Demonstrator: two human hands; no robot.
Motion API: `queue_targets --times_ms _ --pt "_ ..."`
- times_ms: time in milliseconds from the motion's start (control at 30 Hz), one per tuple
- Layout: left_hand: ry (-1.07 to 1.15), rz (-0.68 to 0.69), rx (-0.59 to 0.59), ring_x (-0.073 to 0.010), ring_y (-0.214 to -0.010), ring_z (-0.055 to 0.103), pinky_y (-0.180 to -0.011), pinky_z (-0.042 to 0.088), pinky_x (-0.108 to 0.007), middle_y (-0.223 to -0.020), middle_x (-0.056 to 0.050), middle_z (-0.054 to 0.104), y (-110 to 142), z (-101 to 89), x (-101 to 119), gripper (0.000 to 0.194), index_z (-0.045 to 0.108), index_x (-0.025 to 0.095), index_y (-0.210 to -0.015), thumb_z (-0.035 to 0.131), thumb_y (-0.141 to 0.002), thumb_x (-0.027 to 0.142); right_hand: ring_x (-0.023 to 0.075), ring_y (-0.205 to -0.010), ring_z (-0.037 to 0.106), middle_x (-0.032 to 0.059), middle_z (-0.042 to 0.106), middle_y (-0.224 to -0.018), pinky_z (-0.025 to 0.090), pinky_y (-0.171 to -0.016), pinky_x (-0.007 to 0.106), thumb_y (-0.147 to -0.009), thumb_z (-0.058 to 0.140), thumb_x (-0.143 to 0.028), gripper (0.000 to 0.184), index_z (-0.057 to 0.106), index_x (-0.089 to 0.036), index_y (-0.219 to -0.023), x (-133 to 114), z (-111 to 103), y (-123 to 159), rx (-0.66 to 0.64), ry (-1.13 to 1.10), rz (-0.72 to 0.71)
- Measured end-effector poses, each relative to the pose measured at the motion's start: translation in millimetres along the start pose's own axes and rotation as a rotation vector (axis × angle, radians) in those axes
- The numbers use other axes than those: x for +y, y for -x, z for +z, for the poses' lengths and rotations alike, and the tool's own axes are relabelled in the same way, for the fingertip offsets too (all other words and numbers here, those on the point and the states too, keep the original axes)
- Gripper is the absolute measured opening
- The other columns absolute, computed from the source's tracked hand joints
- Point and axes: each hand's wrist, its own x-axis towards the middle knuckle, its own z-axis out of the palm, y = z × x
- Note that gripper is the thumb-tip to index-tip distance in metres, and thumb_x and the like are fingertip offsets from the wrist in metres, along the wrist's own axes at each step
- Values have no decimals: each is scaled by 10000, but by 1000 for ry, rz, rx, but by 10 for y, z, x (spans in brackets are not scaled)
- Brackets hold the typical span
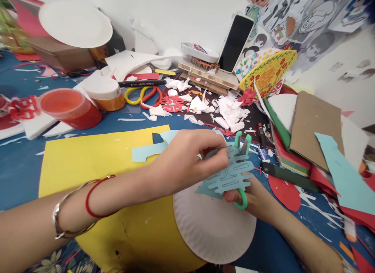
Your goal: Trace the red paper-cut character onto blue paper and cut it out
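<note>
Above a paper plate [213,230], the left hand [187,159] grips blue papercut [231,175].

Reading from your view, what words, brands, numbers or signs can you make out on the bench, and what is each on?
Black marker pen: white lettering, too small and blurred to read.
Small blue-and-white packet: print too small to read.
Teal paper cutout: appears to be the double-happiness sign 囍.
Round red paper cutout: seemingly the same sign.
</note>
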Motion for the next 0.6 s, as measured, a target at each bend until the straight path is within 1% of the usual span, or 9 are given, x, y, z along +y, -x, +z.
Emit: queue_targets --times_ms 100,200,300,433,600 --pt "-8 2 -7 -44 -531 335 -496 286 -155 -551 60 389 -4 -8 4 224 422 142 -567 478 -775 79 111 -542 476 -17 517 -579 408 -497 206 -742 586 -580 424 547 -182 -603 0 3 9 -11 0 10" --pt "1 -12 -6 -45 -526 337 -489 287 -157 -547 61 390 -8 -10 16 227 423 144 -565 474 -778 85 122 -572 503 -7 549 -613 421 -512 215 -751 575 -581 415 565 -183 -633 13 7 4 -4 26 -17" --pt "45 -88 -30 -48 -509 368 -458 289 -167 -539 60 416 -8 -2 31 212 457 150 -587 481 -797 135 130 -585 511 2 564 -631 423 -512 226 -764 545 -598 428 571 -185 -652 29 5 -3 7 72 -40" --pt "121 -200 -89 -70 -509 434 -432 308 -188 -556 48 483 -4 2 43 160 505 158 -626 494 -784 180 109 -537 469 -23 513 -577 390 -477 213 -765 553 -586 427 542 -188 -610 36 0 -3 22 85 -43" --pt "134 -213 -72 -76 -530 452 -463 347 -194 -580 43 512 -5 -16 43 133 537 156 -640 485 -762 162 114 -566 487 -23 515 -601 421 -524 219 -777 580 -532 378 534 -193 -617 19 12 -12 12 41 -73"
